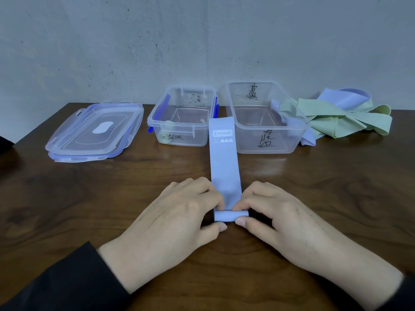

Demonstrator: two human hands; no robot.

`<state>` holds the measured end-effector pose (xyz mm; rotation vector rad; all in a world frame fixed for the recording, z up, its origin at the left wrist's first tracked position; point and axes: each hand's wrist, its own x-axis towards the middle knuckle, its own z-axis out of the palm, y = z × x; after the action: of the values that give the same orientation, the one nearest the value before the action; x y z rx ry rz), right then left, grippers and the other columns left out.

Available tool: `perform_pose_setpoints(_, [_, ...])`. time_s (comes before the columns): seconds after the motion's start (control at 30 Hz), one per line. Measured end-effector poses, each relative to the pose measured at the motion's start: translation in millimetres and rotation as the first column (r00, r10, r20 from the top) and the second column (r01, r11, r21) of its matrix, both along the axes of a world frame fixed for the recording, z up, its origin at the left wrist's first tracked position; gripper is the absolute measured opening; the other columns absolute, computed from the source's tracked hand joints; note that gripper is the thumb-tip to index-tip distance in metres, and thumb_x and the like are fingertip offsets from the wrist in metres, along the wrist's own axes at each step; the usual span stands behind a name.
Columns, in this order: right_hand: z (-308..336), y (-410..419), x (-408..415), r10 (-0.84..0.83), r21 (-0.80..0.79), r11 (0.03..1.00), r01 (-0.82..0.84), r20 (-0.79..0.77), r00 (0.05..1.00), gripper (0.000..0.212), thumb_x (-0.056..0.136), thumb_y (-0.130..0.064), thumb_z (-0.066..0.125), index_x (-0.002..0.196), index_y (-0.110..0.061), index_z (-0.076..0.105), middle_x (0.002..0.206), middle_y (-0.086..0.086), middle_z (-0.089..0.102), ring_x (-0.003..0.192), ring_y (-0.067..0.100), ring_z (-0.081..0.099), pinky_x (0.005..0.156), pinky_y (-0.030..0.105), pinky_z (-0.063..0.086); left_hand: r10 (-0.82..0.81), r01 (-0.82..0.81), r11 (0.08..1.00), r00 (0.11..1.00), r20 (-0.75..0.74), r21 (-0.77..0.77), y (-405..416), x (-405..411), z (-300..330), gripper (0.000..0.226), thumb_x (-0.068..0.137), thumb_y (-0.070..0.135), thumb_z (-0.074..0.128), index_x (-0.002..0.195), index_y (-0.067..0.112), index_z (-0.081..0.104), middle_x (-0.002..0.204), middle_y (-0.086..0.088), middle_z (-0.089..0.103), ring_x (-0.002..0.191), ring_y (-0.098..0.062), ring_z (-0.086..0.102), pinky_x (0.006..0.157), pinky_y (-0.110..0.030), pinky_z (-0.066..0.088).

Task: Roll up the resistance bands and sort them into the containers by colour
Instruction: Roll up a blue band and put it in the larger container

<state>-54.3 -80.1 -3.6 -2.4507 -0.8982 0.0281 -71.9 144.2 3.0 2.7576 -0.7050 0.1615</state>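
Two hands, left hand (177, 212), right hand (276, 212), pinching blue band (225, 167) roll

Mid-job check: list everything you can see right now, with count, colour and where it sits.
blue band: one, pale blue, flat on the table centre, near end rolled
rolled green band: one, pale green, inside the left container, front left corner
loose bands: a tangled pile, green and blue, count unclear, far right, beside the right container
left container: one, clear with blue clips, open, centre back
right container: one, clear, open, right of centre; no band seen inside
lids: two stacked, clear with blue trim, far left
table: one, dark brown wood
left hand: pinches the roll's left end
right hand: pinches the roll's right end
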Motion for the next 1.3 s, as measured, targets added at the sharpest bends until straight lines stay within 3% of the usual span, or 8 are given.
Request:
perform_pose_setpoints(0.13, [-3.0,0.8,0.9,-0.002,0.01,1.0,0.002,0.008,1.0,0.021,0.094,-0.046,0.051,0.107,-0.038,0.066,0.097,-0.023,0.051,0.099,0.006,0.051,0.086,0.019,0.04,0.005,-0.004,1.0,0.999,0.033,-0.017,0.7,1.5,-3.6,0.028,0.087,0.054,0.042,0.095,0.038,0.062,0.101,0.021,0.053,0.084,-0.004,0.051,0.078,-0.022,0.04])
perform_pose_setpoints(0.33, [-3.3,0.1,3.3,-0.012,0.016,1.0,0.012,-0.006,1.0,0.015,0.088,-0.045,0.065,0.102,-0.04,0.065,0.098,-0.021,0.053,0.101,0.007,0.052,0.085,0.018,0.041,0.011,-0.009,0.999,0.999,0.048,-0.034,0.2,1.7,-6.1,0.03,0.087,0.052,0.041,0.095,0.036,0.065,0.101,0.02,0.055,0.085,-0.004,0.053,0.077,-0.025,0.045])
perform_pose_setpoints(0.53, [-4.2,1.0,2.7,-0.012,-0.007,1.0,0.012,0.013,1.0,0.026,0.093,-0.049,0.051,0.11,-0.039,0.068,0.099,-0.023,0.051,0.102,0.007,0.051,0.087,0.019,0.041,0.02,-0.019,0.999,0.999,0.041,-0.026,2.3,2.9,-3.4,0.025,0.083,0.052,0.054,0.1,0.036,0.062,0.102,0.02,0.053,0.088,-0.003,0.053,0.08,-0.028,0.046])
perform_pose_setpoints(0.67, [-4.1,2.1,2.3,-0.021,0.006,1.0,0.021,0.03,0.999,0.029,0.093,-0.049,0.049,0.113,-0.037,0.066,0.098,-0.023,0.051,0.098,0.004,0.051,0.085,0.018,0.041,0.027,-0.026,0.999,0.999,0.046,-0.022,0.8,2.5,-2.8,0.033,0.085,0.054,0.042,0.098,0.035,0.066,0.102,0.019,0.057,0.087,-0.004,0.055,0.079,-0.029,0.047])
perform_pose_setpoints(0.83, [-4.3,2.5,3.6,-0.01,-0.002,1.0,0.01,0.022,1.0,0.019,0.088,-0.049,0.062,0.105,-0.041,0.061,0.098,-0.025,0.05,0.099,0.002,0.048,0.084,0.018,0.039,0.049,-0.049,0.999,0.998,0.048,-0.02,1.2,1.4,-3.8,0.035,0.087,0.054,0.039,0.097,0.035,0.067,0.103,0.019,0.058,0.088,-0.004,0.055,0.08,-0.027,0.045])
perform_pose_setpoints(1.0, [-4.1,5.0,5.4,-0.002,-0.007,1.0,0.002,0.038,0.999,0.018,0.095,-0.043,0.052,0.109,-0.038,0.062,0.102,-0.023,0.051,0.101,0.006,0.051,0.09,0.024,0.041,0.087,-0.087,0.996,0.996,0.017,-0.012,1.5,2.4,-3.9,0.045,0.081,0.065,0.035,0.106,0.037,0.061,0.111,0.022,0.058,0.101,-0.001,0.053,0.088,-0.026,0.043])
perform_pose_setpoints(1.13, [-5.0,6.3,8.3,-0.013,-0.006,1.0,0.013,0.025,1.0,0.019,0.097,-0.039,0.053,0.112,-0.036,0.066,0.102,-0.021,0.051,0.104,0.008,0.05,0.093,0.025,0.04,0.074,-0.074,0.997,0.997,0.012,-0.014,2.7,3.9,-4.6,0.034,0.082,0.06,0.043,0.102,0.038,0.06,0.11,0.021,0.059,0.102,-0.003,0.053,0.085,-0.024,0.041])
perform_pose_setpoints(1.3, [-5.2,6.5,6.7,-0.052,0.016,0.999,0.051,0.04,0.998,0.013,0.095,-0.041,0.056,0.107,-0.04,0.059,0.099,-0.026,0.049,0.1,0.0,0.048,0.086,0.018,0.036,0.091,-0.09,0.996,0.995,0.035,-0.021,3.4,4.1,-6.3,0.032,0.085,0.056,0.043,0.099,0.037,0.064,0.107,0.02,0.061,0.097,-0.005,0.055,0.083,-0.025,0.041])
